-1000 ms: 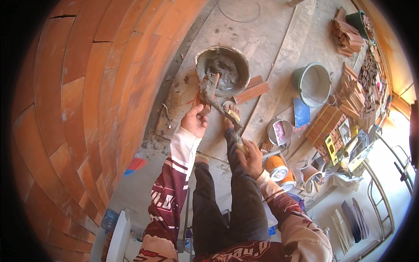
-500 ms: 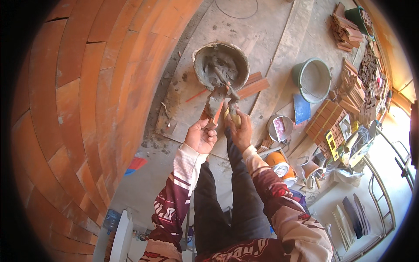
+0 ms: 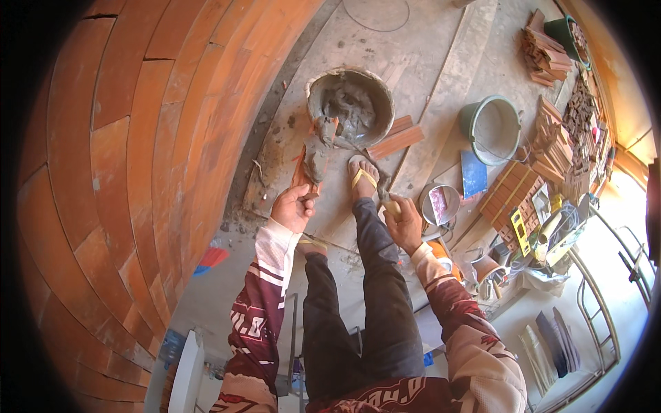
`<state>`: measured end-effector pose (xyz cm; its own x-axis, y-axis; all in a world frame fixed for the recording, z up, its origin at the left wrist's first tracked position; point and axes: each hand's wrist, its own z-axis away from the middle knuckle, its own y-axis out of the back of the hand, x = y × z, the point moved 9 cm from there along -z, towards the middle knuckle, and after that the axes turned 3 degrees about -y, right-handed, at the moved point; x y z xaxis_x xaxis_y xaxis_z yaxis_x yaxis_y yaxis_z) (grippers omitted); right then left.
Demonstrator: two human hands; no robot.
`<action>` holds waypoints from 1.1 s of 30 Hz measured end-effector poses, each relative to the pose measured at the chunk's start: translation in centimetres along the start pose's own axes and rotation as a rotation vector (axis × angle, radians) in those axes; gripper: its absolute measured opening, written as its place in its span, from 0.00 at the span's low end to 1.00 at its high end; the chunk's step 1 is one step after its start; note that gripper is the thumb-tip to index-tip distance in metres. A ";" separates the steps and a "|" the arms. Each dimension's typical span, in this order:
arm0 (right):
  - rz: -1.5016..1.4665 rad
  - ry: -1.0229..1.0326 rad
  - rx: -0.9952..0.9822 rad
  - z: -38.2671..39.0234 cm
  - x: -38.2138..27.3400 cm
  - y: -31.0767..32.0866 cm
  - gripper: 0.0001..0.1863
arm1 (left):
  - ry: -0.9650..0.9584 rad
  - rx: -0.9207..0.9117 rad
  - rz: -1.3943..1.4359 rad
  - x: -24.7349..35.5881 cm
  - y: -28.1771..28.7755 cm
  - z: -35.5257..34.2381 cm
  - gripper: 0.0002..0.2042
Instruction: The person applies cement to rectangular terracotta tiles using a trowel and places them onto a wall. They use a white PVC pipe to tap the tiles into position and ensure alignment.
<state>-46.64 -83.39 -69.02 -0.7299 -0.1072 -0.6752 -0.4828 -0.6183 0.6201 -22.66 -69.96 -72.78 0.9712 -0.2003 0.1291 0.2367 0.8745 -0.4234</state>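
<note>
Beside the curved brick wall [image 3: 124, 172], mortar goes on a brick.
Left hand [image 3: 292, 208] grips the brick [image 3: 308, 167]; right hand [image 3: 404, 221] grips a trowel [image 3: 358, 155] near the mortar tub [image 3: 350, 104].

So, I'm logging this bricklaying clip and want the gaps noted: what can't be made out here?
- Head view: the brick face in the left hand is hidden under mortar.
- The trowel blade is too small and grey to separate from the mortar tub; the right hand covers its handle.
- Small tools at right are too small.
</note>
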 end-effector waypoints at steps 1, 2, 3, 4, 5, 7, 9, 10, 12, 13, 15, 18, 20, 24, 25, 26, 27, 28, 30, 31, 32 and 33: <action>-0.049 0.001 -0.012 -0.4 -0.3 0.3 0.24 | 0.017 0.006 0.032 -0.1 0.4 0.0 0.06; -0.098 0.002 -0.024 -0.7 -0.7 0.6 0.24 | 0.024 -0.005 0.061 -0.2 0.6 0.0 0.06; -0.173 -0.034 -0.069 -1.0 -0.9 0.5 0.25 | 0.032 -0.015 0.090 -0.2 0.7 0.1 0.05; -0.182 -0.031 -0.060 -1.1 -1.6 0.5 0.25 | 0.034 -0.028 0.119 -0.2 0.7 0.2 0.05; -0.191 -0.028 -0.052 -1.2 -2.2 0.5 0.25 | 0.052 -0.027 0.157 -0.4 0.7 0.3 0.06; -0.173 -0.003 -0.047 -1.3 -3.7 0.4 0.24 | 0.087 -0.023 0.233 -1.1 0.5 0.4 0.07; -0.118 0.041 -0.053 -0.6 -5.1 0.1 0.24 | 0.114 -0.008 0.281 -1.7 0.2 0.3 0.07; -0.116 0.064 -0.043 -0.1 -5.6 -0.1 0.24 | 0.129 -0.002 0.304 -2.1 0.1 0.2 0.08; -0.114 0.109 -0.023 1.4 -6.5 -0.4 0.25 | 0.108 -0.008 0.304 -2.4 -0.9 -0.1 0.06; -0.095 0.154 0.016 2.1 -6.9 -0.5 0.26 | 0.098 -0.011 0.303 -2.4 -1.6 -0.1 0.06; -0.072 0.203 0.031 3.3 -7.9 -0.8 0.26 | 0.093 -0.059 0.327 -2.1 -2.1 -0.1 0.06; -0.025 0.213 0.036 4.0 -7.8 -1.5 0.26 | 0.092 -0.046 0.302 -2.2 -2.4 0.1 0.06; -0.005 0.174 0.064 3.7 -6.9 -2.0 0.26 | 0.086 -0.023 0.249 -2.3 -2.5 0.0 0.06; 0.022 0.149 0.107 0.9 -4.5 -3.1 0.26 | 0.066 -0.063 0.100 -2.7 -1.7 0.6 0.05; 0.026 0.135 0.106 0.1 -3.9 -3.3 0.26 | 0.063 -0.090 0.058 -2.7 -1.5 0.8 0.05; 0.030 0.121 0.104 -0.8 -3.7 -3.4 0.26 | 0.048 -0.099 0.042 -2.6 -1.4 1.0 0.05; 0.014 0.097 0.091 -1.7 -3.3 -3.5 0.25 | 0.034 -0.107 0.026 -2.5 -1.3 1.2 0.05; 0.010 0.093 0.084 -2.5 -2.7 -3.6 0.25 | 0.020 -0.119 0.008 -2.4 -1.4 1.5 0.05; 0.001 0.088 0.067 -4.1 -1.7 -3.6 0.24 | 0.005 -0.129 -0.010 -2.4 -1.2 1.8 0.05; -0.017 0.020 0.037 -4.8 -0.7 -3.7 0.24 | -0.004 -0.134 -0.019 -2.4 -1.0 1.8 0.04; -0.021 0.002 0.034 -5.5 -0.2 -3.6 0.24 | -0.005 -0.130 -0.023 -2.5 -0.5 1.9 0.04; -0.024 -0.017 0.032 -6.2 0.4 -3.6 0.24 | -0.006 -0.127 -0.027 -2.6 0.0 1.9 0.04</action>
<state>-42.25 -86.06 -74.01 -0.7260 -0.0792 -0.6831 -0.5154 -0.5949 0.6168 -25.26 -68.61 -71.38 0.9642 -0.2204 0.1475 0.2652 0.8054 -0.5300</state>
